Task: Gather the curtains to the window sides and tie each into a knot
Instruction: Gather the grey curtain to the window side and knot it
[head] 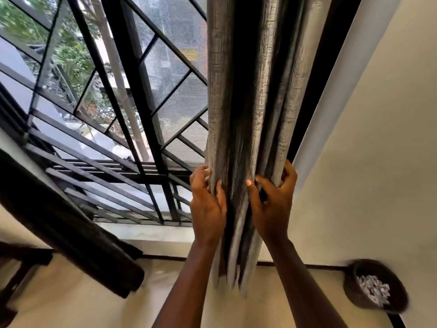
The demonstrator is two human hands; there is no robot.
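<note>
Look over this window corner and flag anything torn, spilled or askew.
Nothing stands out. The grey curtain hangs in even folds, bunched between the left hand and right hand, with no tear showing and no knot yet. The dark bowl by the wall holds its pale bits inside.

**Fig. 1.** One view only, from a wide-angle camera worn on the head. We look forward and down, close to the gathered curtain (267, 91) at centre; the left hand (208, 202) and right hand (272, 204) reach in from the lower edge, the barred window (165, 67) lies left.
</note>
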